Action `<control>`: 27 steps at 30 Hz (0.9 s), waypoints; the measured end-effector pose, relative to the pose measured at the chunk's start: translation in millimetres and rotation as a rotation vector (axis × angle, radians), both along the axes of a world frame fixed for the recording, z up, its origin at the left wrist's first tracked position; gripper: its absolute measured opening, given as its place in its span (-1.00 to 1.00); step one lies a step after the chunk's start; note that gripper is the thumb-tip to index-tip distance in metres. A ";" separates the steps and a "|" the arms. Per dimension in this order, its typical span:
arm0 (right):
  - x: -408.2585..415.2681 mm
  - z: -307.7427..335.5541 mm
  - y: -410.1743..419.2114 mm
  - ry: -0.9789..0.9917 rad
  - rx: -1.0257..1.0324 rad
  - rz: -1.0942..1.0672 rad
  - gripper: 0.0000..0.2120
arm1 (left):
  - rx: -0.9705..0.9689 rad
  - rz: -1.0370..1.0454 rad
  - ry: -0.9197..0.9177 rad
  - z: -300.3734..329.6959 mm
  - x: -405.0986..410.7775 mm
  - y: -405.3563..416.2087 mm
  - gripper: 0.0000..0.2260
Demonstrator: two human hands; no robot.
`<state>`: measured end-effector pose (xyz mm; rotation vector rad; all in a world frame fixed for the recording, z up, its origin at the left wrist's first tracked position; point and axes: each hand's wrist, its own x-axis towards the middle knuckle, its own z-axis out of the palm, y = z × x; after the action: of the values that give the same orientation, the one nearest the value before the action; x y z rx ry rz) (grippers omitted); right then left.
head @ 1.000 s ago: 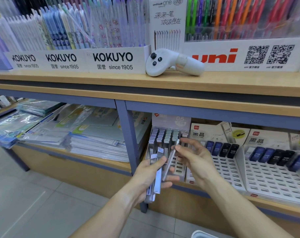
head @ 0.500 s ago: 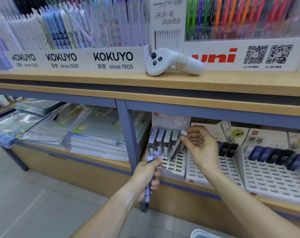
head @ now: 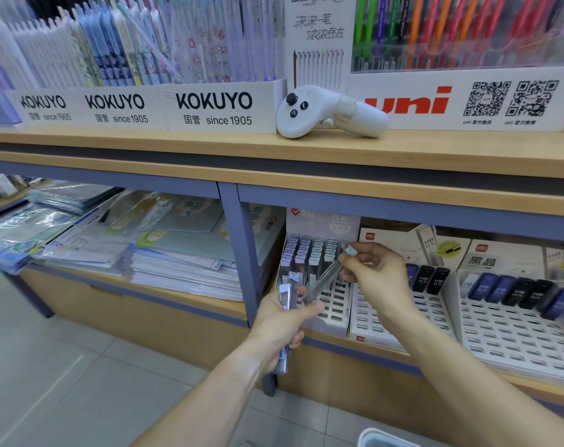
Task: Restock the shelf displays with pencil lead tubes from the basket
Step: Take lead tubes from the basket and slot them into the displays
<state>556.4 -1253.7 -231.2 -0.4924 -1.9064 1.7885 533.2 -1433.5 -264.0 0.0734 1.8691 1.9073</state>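
My left hand grips a small bundle of clear pencil lead tubes in front of the lower shelf. My right hand pinches one clear tube with a pale cap, tilted, its lower end over the white slotted display rack. The rack's back rows hold several grey-capped tubes. A white basket rim shows at the bottom edge.
To the right stand two more slotted racks with dark blue and black lead cases. A white controller lies on the upper wooden shelf. Stacked plastic folders fill the left bay. A blue shelf post stands beside my left hand.
My right hand carried the single tube from beside my left hand up to the rack, and it now sits tilted at the slots. My left hand closed round the bundle and stayed low.
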 end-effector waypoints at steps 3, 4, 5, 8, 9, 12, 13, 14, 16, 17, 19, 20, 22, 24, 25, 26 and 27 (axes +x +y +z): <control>1.0 6.0 -2.7 -0.013 -0.172 0.039 -0.81 | -0.010 0.062 0.046 -0.5 -1.8 5.5 -0.75; 1.3 7.5 -2.9 -0.009 -0.185 0.043 -0.82 | -0.003 0.076 0.051 0.0 -2.2 6.9 -0.79; 1.6 8.7 -2.5 -0.005 -0.186 0.043 -0.81 | 0.003 0.074 0.046 0.5 -2.5 7.6 -0.80; 4.6 11.5 0.8 0.016 -0.183 0.075 -0.73 | -0.023 -0.027 0.015 1.9 -1.0 6.9 -0.75; 6.2 12.0 2.0 0.029 -0.173 0.094 -0.71 | -0.034 -0.072 0.003 1.7 -0.2 6.0 -0.71; 9.8 9.5 4.5 0.040 -0.088 0.119 -0.68 | -0.047 -0.171 -0.006 1.9 1.0 3.5 -0.65; 10.3 7.8 4.7 0.033 -0.051 0.107 -0.67 | -0.049 -0.196 -0.004 1.9 1.3 3.0 -0.64; 10.3 5.6 5.0 0.020 -0.016 0.089 -0.66 | -0.048 -0.219 -0.006 1.8 1.5 2.9 -0.63; 9.7 1.1 5.9 -0.001 -0.002 0.078 -0.65 | -0.041 -0.258 -0.015 3.0 2.4 2.8 -0.62; 9.7 -0.4 6.0 0.000 -0.028 0.094 -0.65 | -0.042 -0.281 -0.016 4.0 3.0 2.9 -0.63; 10.0 -1.3 5.5 0.008 -0.064 0.129 -0.66 | -0.050 -0.328 -0.011 5.8 5.1 3.4 -0.66; 10.0 -1.0 5.2 0.012 -0.066 0.129 -0.66 | -0.054 -0.330 -0.014 6.7 6.3 4.0 -0.66; 9.4 -0.3 5.3 0.041 -0.042 0.078 -0.67 | -0.053 -0.269 -0.043 6.3 6.4 6.9 -0.64; 8.4 -1.0 7.3 0.103 0.035 -0.014 -0.68 | -0.034 -0.149 -0.098 5.0 4.2 9.5 -0.68; 7.8 -2.0 8.4 0.135 0.091 -0.053 -0.68 | -0.016 -0.091 -0.138 5.3 2.3 9.9 -0.71; 7.4 -3.2 8.7 0.163 0.154 -0.073 -0.69 | 0.014 -0.048 -0.189 5.5 -0.1 9.5 -0.75; 7.4 -4.7 8.1 0.180 0.227 -0.078 -0.70 | 0.051 -0.023 -0.239 5.7 -2.4 8.5 -0.82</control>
<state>563.8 -1245.6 -235.8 -0.3100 -1.9060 1.4908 530.8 -1425.0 -258.3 -0.1120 1.6544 1.8587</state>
